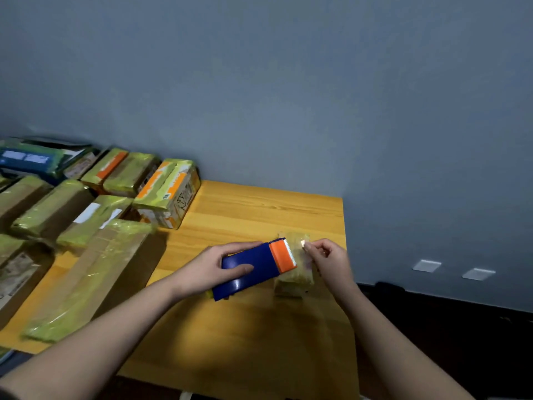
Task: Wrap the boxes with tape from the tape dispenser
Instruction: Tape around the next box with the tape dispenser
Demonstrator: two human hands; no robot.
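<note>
**Tape drawn from a blue dispenser over a small wrapped box**

Wood of a warm orange-yellow tone, with visible grain, forms the table (259, 209), which is set against a matte grey-blue wall (288, 82). A flat, rectangular tape dispenser (253, 268) of glossy dark blue plastic is held above the table near its right edge; an orange plastic head with a pale serrated cutting edge is fitted at its right end. The dispenser is clasped by the left hand (213, 267), whose grip is closed around the blue body, with the thumb laid along the top face and the fingers curled around the far edge. Just beside the cutter, a small box (294, 280) is seen, blurred and covered in shiny, yellowish translucent tape, resting on the table and partly hidden by the dispenser head. The right hand (328, 258) is held over this box with thumb and forefinger pinched together on what appears to be the free end of the tape (302, 243); the other fingers are loosely curled. Whether the tape is already stuck to the box cannot be told.

On the left part of the table, many cardboard boxes (86, 215) are packed closely together, their brown surfaces banded with crinkled, glossy yellow-green tape; some carry orange print or white labels. A long brown box (92, 278) lies nearest, tilted diagonally.
</note>
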